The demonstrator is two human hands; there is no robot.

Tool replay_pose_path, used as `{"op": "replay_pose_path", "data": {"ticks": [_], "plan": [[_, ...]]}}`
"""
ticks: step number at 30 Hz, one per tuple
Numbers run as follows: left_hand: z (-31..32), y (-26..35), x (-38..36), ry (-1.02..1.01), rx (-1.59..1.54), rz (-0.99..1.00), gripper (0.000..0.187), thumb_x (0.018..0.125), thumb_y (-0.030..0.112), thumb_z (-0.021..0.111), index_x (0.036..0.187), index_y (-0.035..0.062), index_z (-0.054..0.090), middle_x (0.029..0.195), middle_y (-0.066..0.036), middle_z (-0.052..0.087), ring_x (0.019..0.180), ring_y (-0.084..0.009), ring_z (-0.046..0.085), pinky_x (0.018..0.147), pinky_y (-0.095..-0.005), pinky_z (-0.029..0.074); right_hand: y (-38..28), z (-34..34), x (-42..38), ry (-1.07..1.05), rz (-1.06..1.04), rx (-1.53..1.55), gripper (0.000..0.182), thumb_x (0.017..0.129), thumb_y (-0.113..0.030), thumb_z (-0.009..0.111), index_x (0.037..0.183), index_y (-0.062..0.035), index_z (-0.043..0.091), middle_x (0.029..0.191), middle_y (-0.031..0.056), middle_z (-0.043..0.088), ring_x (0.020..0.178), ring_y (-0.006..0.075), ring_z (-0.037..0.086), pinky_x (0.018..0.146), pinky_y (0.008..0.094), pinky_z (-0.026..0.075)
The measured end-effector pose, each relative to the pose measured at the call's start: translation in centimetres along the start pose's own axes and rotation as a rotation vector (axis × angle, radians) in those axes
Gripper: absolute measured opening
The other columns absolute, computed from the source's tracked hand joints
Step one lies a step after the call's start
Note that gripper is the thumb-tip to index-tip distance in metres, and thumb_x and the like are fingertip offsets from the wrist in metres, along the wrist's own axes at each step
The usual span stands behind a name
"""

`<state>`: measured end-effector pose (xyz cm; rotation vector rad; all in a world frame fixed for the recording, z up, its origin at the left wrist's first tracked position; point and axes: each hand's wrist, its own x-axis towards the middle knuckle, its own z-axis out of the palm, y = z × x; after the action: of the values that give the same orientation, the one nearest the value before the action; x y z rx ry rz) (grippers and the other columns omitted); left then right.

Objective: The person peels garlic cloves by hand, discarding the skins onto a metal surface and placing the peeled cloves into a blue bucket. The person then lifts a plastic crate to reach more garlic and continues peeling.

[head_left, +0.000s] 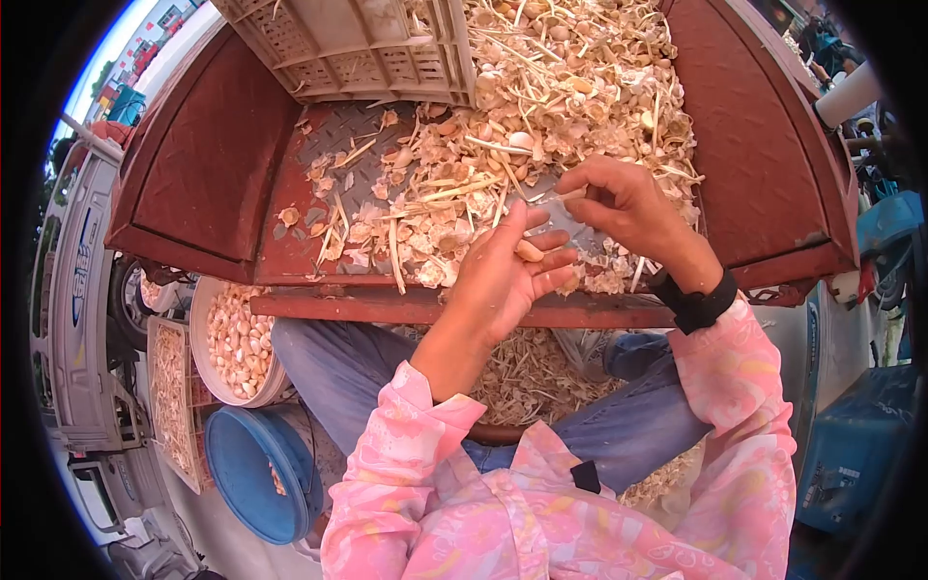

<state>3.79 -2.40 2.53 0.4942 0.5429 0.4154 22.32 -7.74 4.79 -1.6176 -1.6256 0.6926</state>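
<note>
My left hand (498, 280) is turned palm up over the near edge of the metal bed, its fingers partly curled around a garlic clove (529, 250). Just right of it, my right hand (633, 211) hovers with thumb and forefinger drawn together. Whatever is in that pinch, if anything, is too small to make out. Beneath and beyond both hands spreads a heap of garlic skins (570, 97), mixed with dry stalks and a few loose cloves. One pale clove (521, 141) lies on the heap beyond my hands.
A slatted plastic crate (362, 48) stands tilted at the back left of the red metal bed (377, 307). On the left are a white bucket (208, 333) of cloves, a blue bucket (227, 464) and a crate of garlic (172, 396). More skins (541, 372) lie between my legs.
</note>
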Motion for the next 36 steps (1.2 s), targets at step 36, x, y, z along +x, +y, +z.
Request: {"op": "replay_pose_path", "data": {"ticks": [36], "plan": [[-21.3,17.0,-18.8,0.439,0.033,0.734,0.028,0.099,0.022,0.043,0.110,-0.0006,0.054,0.087,-0.009,0.051,0.054,-0.0044,0.039,0.035,-0.0120,0.028,0.6,1.3,-0.4,-0.207,-0.112,-0.549,0.018,0.080,-0.013,0.062,0.097,-0.0060,0.063,0.098,0.0134,0.058,0.091,0.0323,0.059,0.079,0.0419,0.047]]}}
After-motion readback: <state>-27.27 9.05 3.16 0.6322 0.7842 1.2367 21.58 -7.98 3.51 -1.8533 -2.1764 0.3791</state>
